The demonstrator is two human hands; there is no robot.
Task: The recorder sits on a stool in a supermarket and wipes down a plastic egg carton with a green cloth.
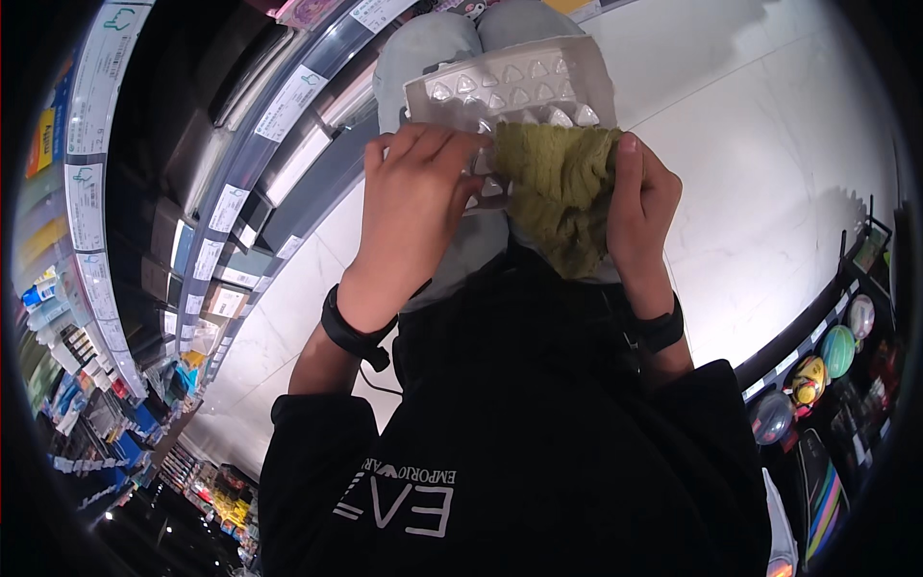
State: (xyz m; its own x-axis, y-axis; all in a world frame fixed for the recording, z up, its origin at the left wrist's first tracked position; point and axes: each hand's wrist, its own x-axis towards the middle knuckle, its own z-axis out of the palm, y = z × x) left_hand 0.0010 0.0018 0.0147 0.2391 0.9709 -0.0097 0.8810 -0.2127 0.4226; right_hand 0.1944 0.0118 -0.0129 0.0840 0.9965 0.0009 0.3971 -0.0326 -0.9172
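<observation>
A clear plastic tray (519, 85) with rows of triangular raised cells lies across my knees. An olive-green cloth (559, 191), creased and hanging down towards me, covers its near right part. My left hand (422, 180) is curled over the tray's left near side, thumb and fingers bent around it; the fingertips are partly hidden. At the cloth's right edge, my right hand (645, 191) pinches the fabric, the thumb lying on top. Whether those fingers also hold the tray underneath is hidden.
Shelves with price labels (288, 104) curve along my left side, holding boxed goods. Pale marble-look floor tiles (757, 159) spread to the right. At the lower right, a rack holds several balls (807, 380). A dark cable (378, 386) hangs near my left wrist.
</observation>
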